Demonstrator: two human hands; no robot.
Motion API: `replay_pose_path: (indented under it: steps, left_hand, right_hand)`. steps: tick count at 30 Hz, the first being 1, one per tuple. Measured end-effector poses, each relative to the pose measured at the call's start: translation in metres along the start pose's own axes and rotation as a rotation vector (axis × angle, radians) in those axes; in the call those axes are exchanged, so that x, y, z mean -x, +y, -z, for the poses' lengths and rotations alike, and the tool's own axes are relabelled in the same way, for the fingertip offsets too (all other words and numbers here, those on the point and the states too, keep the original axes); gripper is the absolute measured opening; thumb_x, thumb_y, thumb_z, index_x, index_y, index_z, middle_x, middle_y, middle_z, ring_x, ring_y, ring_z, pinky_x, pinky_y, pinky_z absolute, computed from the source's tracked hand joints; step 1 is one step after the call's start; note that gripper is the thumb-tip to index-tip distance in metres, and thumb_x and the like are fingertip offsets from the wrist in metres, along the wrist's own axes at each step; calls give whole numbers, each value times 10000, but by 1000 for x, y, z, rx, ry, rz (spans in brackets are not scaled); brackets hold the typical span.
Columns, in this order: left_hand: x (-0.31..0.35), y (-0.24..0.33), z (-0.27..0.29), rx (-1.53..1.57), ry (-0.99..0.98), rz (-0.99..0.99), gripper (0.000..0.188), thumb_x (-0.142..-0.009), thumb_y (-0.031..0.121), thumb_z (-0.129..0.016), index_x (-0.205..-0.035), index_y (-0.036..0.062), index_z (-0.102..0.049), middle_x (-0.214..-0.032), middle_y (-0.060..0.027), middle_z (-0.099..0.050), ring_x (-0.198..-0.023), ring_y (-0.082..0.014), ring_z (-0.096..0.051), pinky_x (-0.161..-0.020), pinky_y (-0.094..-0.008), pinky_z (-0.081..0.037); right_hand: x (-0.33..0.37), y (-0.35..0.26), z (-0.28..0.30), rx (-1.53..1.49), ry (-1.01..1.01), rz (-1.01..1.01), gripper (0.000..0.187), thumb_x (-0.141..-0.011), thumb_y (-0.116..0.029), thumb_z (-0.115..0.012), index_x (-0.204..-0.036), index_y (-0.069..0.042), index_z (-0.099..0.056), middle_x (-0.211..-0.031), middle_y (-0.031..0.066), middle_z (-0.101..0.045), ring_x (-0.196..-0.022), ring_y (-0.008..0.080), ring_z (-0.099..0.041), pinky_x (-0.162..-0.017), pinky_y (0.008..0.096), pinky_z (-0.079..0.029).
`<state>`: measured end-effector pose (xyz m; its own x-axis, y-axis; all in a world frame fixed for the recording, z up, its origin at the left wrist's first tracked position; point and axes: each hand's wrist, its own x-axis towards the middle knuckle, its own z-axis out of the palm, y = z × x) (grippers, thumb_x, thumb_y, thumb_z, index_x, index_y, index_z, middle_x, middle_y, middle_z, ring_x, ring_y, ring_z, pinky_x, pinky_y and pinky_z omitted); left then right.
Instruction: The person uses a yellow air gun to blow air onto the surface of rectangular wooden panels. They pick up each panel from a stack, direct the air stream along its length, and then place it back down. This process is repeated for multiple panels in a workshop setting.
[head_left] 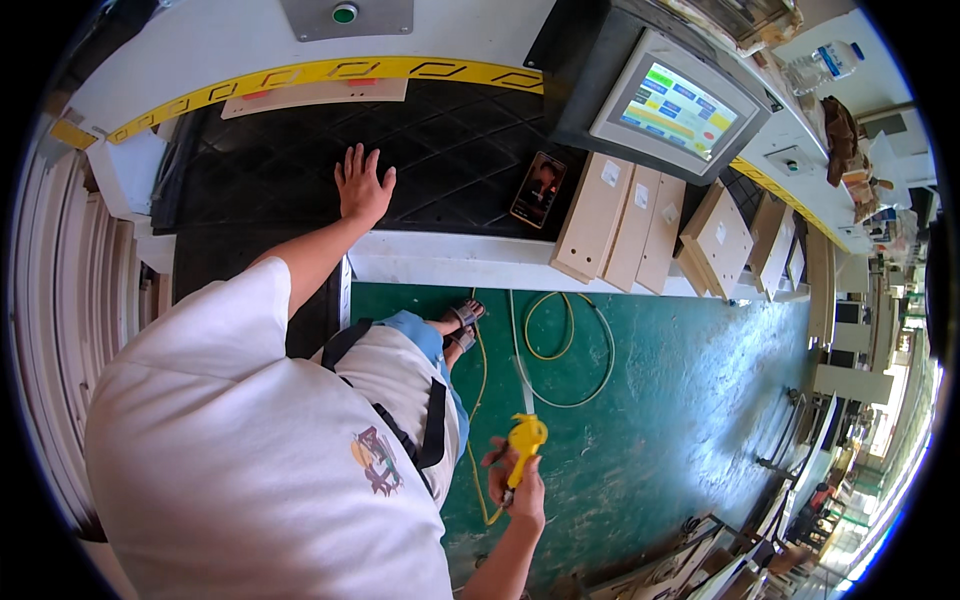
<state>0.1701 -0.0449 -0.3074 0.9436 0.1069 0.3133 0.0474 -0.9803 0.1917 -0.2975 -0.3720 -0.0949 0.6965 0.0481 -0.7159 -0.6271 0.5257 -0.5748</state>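
My left hand [363, 188] rests on the black machine bed [260, 175], its fingers spread and nothing in it. Out over the green floor, my right hand [522, 490] is closed around a yellow air blow gun [525, 440]. A yellow hose [484, 400] runs down beside that hand; where it joins the gun is not clear. Beyond my left hand, a pale panel [315, 96] lies partly under the yellow guard strip [350, 70]. On the bed to the right of that hand is a phone [538, 189] with a lit screen.
Several pale wooden panels [640, 225] lean along the machine's front edge, right of the phone. Above them stands a touch screen [680, 110]. Hose loops [570, 345] lie on the green floor [650, 400]. A plastic bottle [825, 65] stands at upper right; racks [720, 560] are at lower right.
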Motion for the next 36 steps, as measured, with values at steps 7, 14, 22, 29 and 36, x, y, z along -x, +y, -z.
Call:
replay_pose_path:
  steps: [7,14,22,29,36]
  left_hand:
    - [1,-1,0,-8,25,-6,557,-1023,462,-581,-1461,121,-537,-1609,-182,-441,-1527,-359,-345,-1232,-599,-239]
    - [-1,1,0,-8,27,-8,550,-1021,458,-586,-1455,124,-542,-1602,-181,-450,-1523,-360,-354,-1232,-601,-242]
    - [0,0,-1,6,20,-3,556,-1019,458,-587,-1458,120,-540,-1606,-183,-442,-1526,-360,-344,-1238,-593,-236]
    - [0,2,1,15,5,-6,560,-1021,458,-584,-1464,118,-537,-1610,-183,-436,-1529,-359,-340,-1244,-587,-225]
    - [0,-2,1,-8,-1,8,560,-1023,461,-579,-1466,123,-535,-1616,-175,-432,-1533,-353,-336,-1245,-587,-224]
  right_hand:
    - [7,9,7,227,-40,49,834,-1064,-688,-348,-1494,15,-471,-1051,135,-669,-877,199,-638,-804,373,-537]
    - [-2,28,-2,3,114,162,774,-1080,-670,-303,-1157,46,-586,-1007,127,-645,-1035,281,-671,-867,455,-548]
    - [10,22,15,124,-48,65,739,-1071,-661,-367,-1330,8,-544,-966,155,-670,-846,277,-702,-632,315,-509]
    - [11,12,12,73,-29,112,756,-1076,-581,-461,-1563,-12,-359,-941,127,-675,-828,258,-699,-608,281,-484]
    - [7,4,3,105,70,159,608,-1065,-261,-644,-1538,36,-402,-864,66,-646,-731,141,-651,-608,256,-455]
